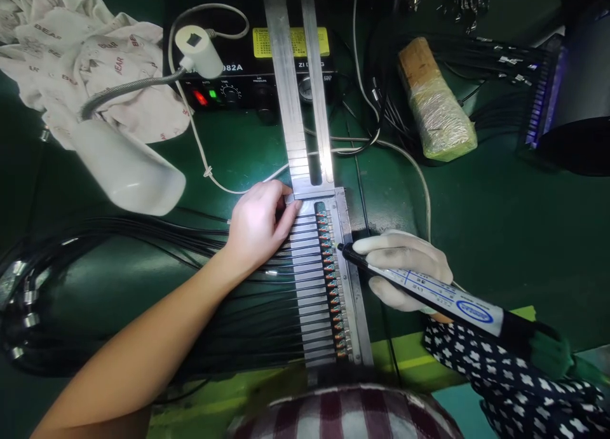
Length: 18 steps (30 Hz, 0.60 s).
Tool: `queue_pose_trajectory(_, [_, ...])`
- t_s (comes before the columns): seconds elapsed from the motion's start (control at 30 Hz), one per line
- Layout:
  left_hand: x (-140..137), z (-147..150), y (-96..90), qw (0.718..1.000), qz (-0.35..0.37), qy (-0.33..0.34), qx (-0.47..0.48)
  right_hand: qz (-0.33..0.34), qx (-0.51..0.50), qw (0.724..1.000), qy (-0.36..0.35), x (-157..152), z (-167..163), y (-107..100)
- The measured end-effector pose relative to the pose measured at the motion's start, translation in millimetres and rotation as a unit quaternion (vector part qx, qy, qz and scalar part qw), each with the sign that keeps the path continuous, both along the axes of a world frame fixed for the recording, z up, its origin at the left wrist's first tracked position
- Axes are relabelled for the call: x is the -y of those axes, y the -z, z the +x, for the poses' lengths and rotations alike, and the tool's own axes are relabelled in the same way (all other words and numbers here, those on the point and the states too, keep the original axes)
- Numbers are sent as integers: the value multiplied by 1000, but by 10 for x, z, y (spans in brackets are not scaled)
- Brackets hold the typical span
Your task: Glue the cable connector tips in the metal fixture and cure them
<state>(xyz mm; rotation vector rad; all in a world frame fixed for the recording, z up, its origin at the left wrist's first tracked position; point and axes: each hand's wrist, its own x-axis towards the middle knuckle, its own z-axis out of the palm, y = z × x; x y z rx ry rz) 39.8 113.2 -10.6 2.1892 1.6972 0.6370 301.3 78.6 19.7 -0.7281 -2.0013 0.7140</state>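
Right hand (407, 251), in a white glove, fingers closed around a pen-shaped tool (433, 293); the tool's white label carries blue lines and a blue oval, its lettering too small to read with certainty. The dark tip points at the right strip of a slotted metal fixture (307, 255), just beside a column of exposed wire ends (331, 267); contact cannot be told. Left hand (257, 220), bare, with its thumb on the fixture's far left corner and its other fingers curled; whether these clasp the metal cannot be told. Black cables (143, 226) enter the fixture from the left, lying side by side. Beyond its far end, a slotted metal bar (295, 134) extends away across the front of a black control box (250, 86), which reads "982A", "AUTO", "TIME" and "AIR PRESSURE"; the bar interrupts the letters "ZI D". Above these, a yellow label (260, 47) bears print too fine to read. 2 switches, 1 red and 1 green, glow at left. Far left, a crumpled cloth (119, 83), printed "BEAR" repeatedly, lies behind a white gooseneck lamp (128, 172). Far right, a film-wrapped block (441, 118) rests on the green work surface (229, 153).
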Motion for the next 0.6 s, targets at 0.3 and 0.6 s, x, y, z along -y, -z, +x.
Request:
queue_pose_trajectory(0.3, [2, -3, 3, 1000, 0, 1, -5, 0, -23, 1000, 6, 34, -2, 62])
queue_pose_trajectory(0.6, [2, -4, 12, 1000, 2, 0, -4, -5, -13, 1000, 4, 17, -2, -5])
